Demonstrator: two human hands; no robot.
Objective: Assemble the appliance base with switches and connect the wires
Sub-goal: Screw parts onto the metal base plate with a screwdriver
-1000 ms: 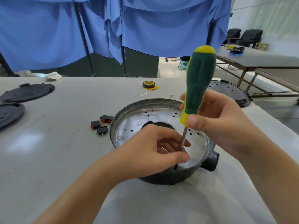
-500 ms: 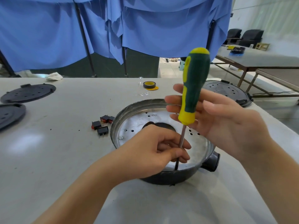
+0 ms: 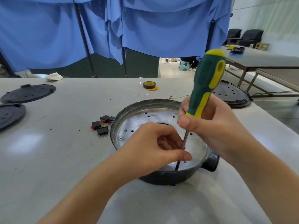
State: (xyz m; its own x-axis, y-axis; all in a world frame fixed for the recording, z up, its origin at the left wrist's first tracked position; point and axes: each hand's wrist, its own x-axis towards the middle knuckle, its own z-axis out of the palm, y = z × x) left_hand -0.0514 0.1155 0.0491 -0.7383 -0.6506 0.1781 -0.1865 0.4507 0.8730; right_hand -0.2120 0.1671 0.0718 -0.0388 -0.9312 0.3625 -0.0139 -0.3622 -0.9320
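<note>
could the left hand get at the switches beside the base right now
Probably yes: the switches lie uncovered on the table, left of the base, nothing between. But the left hand is steadying the screwdriver shaft and must let go.

My view: pale grey worktop (image 3: pixel 48 159), blue cloth backdrop (image 3: pixel 161 29) on dark poles, second table (image 3: pixel 265 61) right, black chairs (image 3: pixel 250 37), white tiled floor (image 3: pixel 169 68)

Base (image 3: pixel 129 110) interior is blocked by both hands and upright screwdriver (image 3: pixel 205 84). Switches (image 3: pixel 102 125) sit just beside left rim; open table (image 3: pixel 56 151) is left beyond them.
</note>
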